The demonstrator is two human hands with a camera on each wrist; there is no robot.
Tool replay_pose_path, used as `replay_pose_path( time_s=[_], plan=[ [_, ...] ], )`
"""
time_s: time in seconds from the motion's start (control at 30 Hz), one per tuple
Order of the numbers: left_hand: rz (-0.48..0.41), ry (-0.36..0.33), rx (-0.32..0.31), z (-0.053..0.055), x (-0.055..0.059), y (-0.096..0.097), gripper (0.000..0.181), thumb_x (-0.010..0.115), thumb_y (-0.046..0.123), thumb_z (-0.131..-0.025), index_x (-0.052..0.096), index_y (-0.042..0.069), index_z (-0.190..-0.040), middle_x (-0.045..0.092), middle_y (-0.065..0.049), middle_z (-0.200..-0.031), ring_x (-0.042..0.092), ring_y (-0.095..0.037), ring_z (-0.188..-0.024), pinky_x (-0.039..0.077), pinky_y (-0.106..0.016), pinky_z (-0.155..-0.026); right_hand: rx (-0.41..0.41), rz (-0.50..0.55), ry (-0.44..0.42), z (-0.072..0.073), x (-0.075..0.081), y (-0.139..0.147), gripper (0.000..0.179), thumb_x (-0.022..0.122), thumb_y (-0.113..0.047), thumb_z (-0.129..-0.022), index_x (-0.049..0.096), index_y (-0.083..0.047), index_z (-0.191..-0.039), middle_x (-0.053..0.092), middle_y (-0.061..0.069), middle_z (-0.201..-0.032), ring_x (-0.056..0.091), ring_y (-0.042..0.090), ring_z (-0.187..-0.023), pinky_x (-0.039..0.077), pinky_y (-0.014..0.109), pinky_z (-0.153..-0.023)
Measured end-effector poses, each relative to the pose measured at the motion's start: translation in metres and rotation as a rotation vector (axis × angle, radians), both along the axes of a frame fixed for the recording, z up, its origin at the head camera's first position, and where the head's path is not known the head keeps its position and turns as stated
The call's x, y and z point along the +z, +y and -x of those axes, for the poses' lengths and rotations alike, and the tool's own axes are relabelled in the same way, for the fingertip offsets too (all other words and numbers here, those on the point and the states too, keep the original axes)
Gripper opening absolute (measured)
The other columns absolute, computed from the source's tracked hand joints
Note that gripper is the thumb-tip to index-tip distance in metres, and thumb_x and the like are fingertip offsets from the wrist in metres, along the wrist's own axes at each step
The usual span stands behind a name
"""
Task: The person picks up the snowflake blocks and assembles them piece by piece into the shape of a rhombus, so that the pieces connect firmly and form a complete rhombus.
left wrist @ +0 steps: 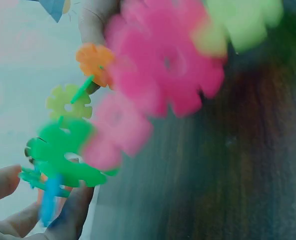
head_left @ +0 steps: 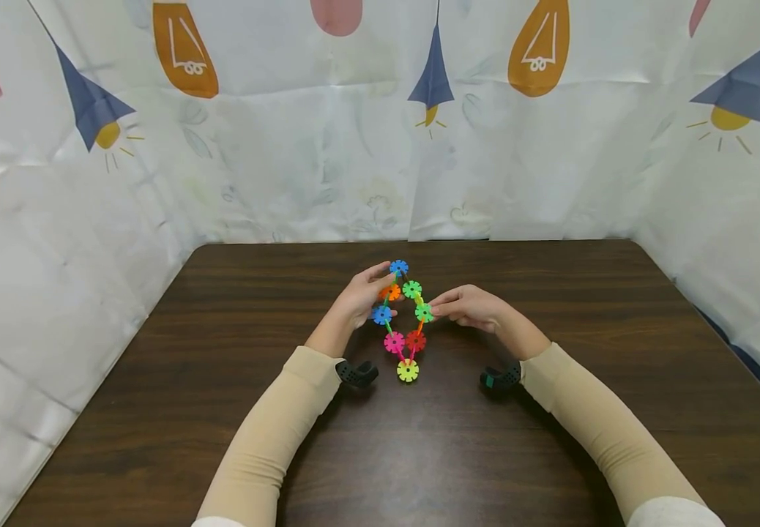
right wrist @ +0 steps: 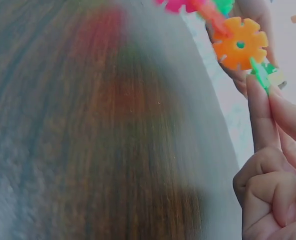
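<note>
A ring of notched, flower-shaped plastic building discs hangs upright between the hands, above the table. At its bottom is a yellow disc (head_left: pixel 408 370); a pink disc (head_left: pixel 395 342) and a red disc (head_left: pixel 416 341) sit just over it. My left hand (head_left: pixel 358 296) grips the ring's upper left side, near an orange disc and the blue top disc (head_left: pixel 399 268). On the other side my right hand (head_left: pixel 475 307) pinches a green disc (right wrist: pixel 260 76) between thumb and index finger. Large and blurred, a pink disc (left wrist: pixel 167 60) fills the upper part of the left wrist view.
The dark wood-grain table (head_left: pixel 518 454) lies under both forearms. A white curtain (head_left: pixel 367 161) printed with lamps and bulbs stands behind and beside it. Black bands with camera mounts sit at the left wrist (head_left: pixel 357 374) and the right wrist (head_left: pixel 501 377).
</note>
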State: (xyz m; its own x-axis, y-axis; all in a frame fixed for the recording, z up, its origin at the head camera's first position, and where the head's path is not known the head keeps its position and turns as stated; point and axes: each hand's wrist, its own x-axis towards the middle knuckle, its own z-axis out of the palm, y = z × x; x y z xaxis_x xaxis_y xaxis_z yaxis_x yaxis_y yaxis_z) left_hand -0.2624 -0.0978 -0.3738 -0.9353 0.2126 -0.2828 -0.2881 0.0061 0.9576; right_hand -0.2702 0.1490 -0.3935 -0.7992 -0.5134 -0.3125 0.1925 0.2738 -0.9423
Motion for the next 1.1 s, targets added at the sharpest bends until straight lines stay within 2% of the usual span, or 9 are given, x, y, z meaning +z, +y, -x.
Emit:
replay_pose_path(
  time_s=[0.1,0.13,0.23,0.33,0.43,0.57,0.83,1.1],
  plan=[
    [0.02,-0.021,0.014,-0.001,-0.002,-0.003,0.054,0.053,0.024,-0.109,0.037,0.016,-0.16,0.036,-0.014,-0.159,0.039,-0.04,-0.142,0.047,-0.056,-0.103,-0.038,0.018,-0.016,0.001,-0.001,0.003,0.034,0.065,-0.01,-0.102,0.064,0.009,-0.13,0.058,-0.004,-0.072,0.024,0.008,-0.049,0.025,0.022,-0.05],
    [0.021,-0.031,0.017,-0.001,-0.002,-0.005,0.053,0.054,0.024,-0.109,0.039,0.016,-0.159,0.036,-0.014,-0.159,0.04,-0.041,-0.141,0.043,-0.057,-0.106,-0.045,0.028,-0.018,0.002,-0.001,0.003,0.034,0.064,-0.01,-0.102,0.064,0.009,-0.131,0.059,-0.004,-0.074,0.024,0.008,-0.049,0.024,0.022,-0.05],
    [0.01,-0.074,0.017,-0.004,-0.005,-0.011,0.05,0.054,0.021,-0.109,0.043,0.013,-0.156,0.041,-0.014,-0.157,0.043,-0.04,-0.139,0.041,-0.057,-0.109,-0.076,0.054,-0.031,0.006,-0.002,0.007,0.036,0.062,-0.01,-0.103,0.061,0.009,-0.134,0.061,-0.003,-0.08,0.024,0.007,-0.05,0.024,0.021,-0.05],
    [-0.003,-0.119,0.01,-0.006,-0.007,-0.017,0.045,0.056,0.016,-0.107,0.049,0.01,-0.152,0.048,-0.016,-0.15,0.055,-0.036,-0.126,0.048,-0.05,-0.104,-0.103,0.064,-0.035,0.011,-0.003,0.012,0.039,0.06,-0.011,-0.105,0.057,0.009,-0.138,0.067,-0.002,-0.092,0.024,0.007,-0.05,0.024,0.021,-0.05],
    [0.0,-0.143,0.001,-0.006,-0.008,-0.02,0.042,0.058,0.012,-0.106,0.055,0.008,-0.147,0.055,-0.015,-0.141,0.066,-0.026,-0.106,0.054,-0.041,-0.097,-0.136,0.067,-0.035,0.017,-0.004,0.015,0.04,0.06,-0.012,-0.105,0.055,0.009,-0.139,0.07,-0.001,-0.093,0.024,0.006,-0.049,0.024,0.02,-0.048],
    [-0.007,-0.145,0.003,-0.004,-0.006,-0.021,0.039,0.059,0.011,-0.105,0.058,0.006,-0.144,0.058,-0.014,-0.139,0.07,-0.016,-0.091,0.057,-0.034,-0.089,-0.166,0.073,-0.014,0.025,-0.005,0.015,0.041,0.061,-0.013,-0.105,0.055,0.009,-0.139,0.071,-0.001,-0.092,0.025,0.005,-0.048,0.024,0.02,-0.047],
    [-0.062,-0.193,0.044,0.005,-0.009,-0.022,0.039,0.058,0.011,-0.106,0.058,0.006,-0.144,0.052,-0.012,-0.146,0.069,-0.018,-0.095,0.054,-0.036,-0.097,-0.2,0.016,0.001,0.035,-0.011,0.007,0.041,0.062,-0.013,-0.104,0.057,0.008,-0.139,0.074,-0.004,-0.092,0.023,0.006,-0.047,0.024,0.019,-0.047],
    [-0.086,-0.221,0.021,0.011,-0.014,-0.027,0.041,0.056,0.018,-0.108,0.056,0.005,-0.146,0.049,-0.014,-0.149,0.061,-0.031,-0.125,0.052,-0.034,-0.098,-0.202,-0.101,0.049,0.042,-0.009,0.001,0.038,0.067,-0.019,-0.102,0.066,0.001,-0.135,0.076,0.0,-0.097,0.024,0.008,-0.047,0.026,0.021,-0.048]
  ],
)
